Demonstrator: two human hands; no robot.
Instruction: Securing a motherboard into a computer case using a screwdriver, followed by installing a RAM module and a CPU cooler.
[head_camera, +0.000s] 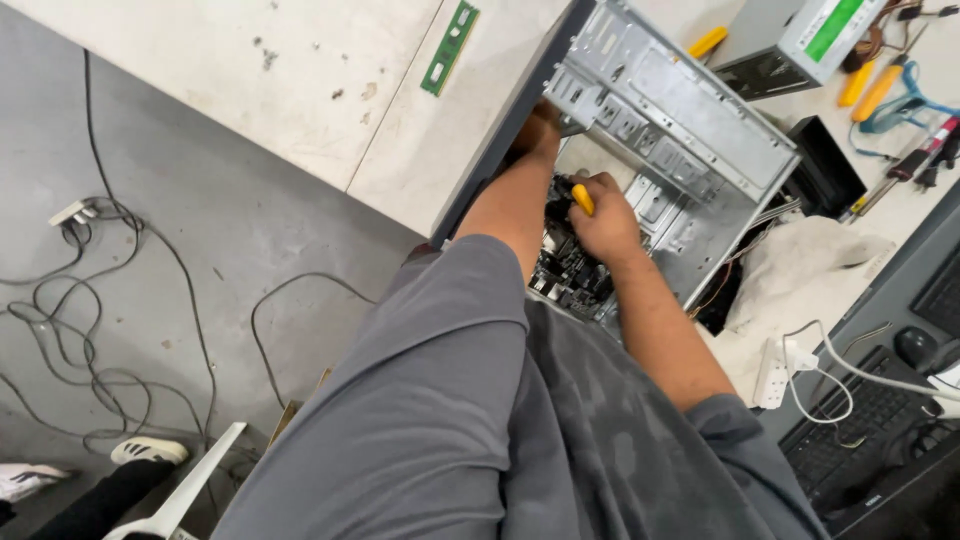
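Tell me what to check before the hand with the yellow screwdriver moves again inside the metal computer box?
1. Grip on the tool: the right hand is wrapped around the yellow-handled screwdriver. Ok.
2. Tip seated on a screw: the tip is hidden behind the hand. Cannot tell.
3. Box steadied: the left hand rests at the frame of the open grey metal computer case. Ok.
4. Clear view of the black circuit board: both forearms cover much of it. Not ok.
5. Loose green memory stick out of the way: it lies on the pale tabletop, apart from the case. Ok.
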